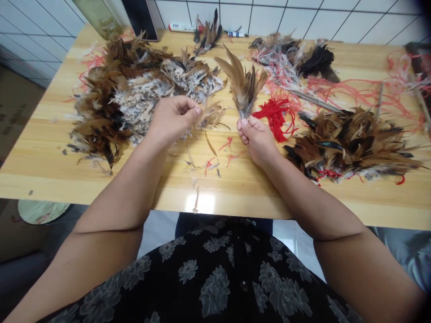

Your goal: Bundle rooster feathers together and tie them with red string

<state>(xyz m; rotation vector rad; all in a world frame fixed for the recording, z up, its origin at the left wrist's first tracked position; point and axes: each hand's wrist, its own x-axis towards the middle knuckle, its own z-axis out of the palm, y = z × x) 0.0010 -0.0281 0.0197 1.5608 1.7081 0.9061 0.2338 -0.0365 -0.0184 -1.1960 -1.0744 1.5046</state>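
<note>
My right hand (256, 138) pinches a bunch of brown feathers (243, 87) by its pale base, and the tips fan upward. My left hand (177, 117) is closed, thumb against the fingers, beside a large heap of feathers (134, 98) with whitish, fluffy quill ends. A few loose light-brown feathers (213, 115) show by its fingertips; whether it grips any of them I cannot tell. Just right of the held bunch lies a bundle of red string (276, 117). On the table between my forearms are small red string scraps (208, 166) and a thin single feather (211, 146).
A pile of brown feathers (353, 143) lies at the right. Behind it are tangled pink strings (367, 92) and dark feathers (316, 60). A marker (183, 28), a phone-like dark slab (139, 18) and a greenish container (99, 18) stand along the tiled wall (269, 18).
</note>
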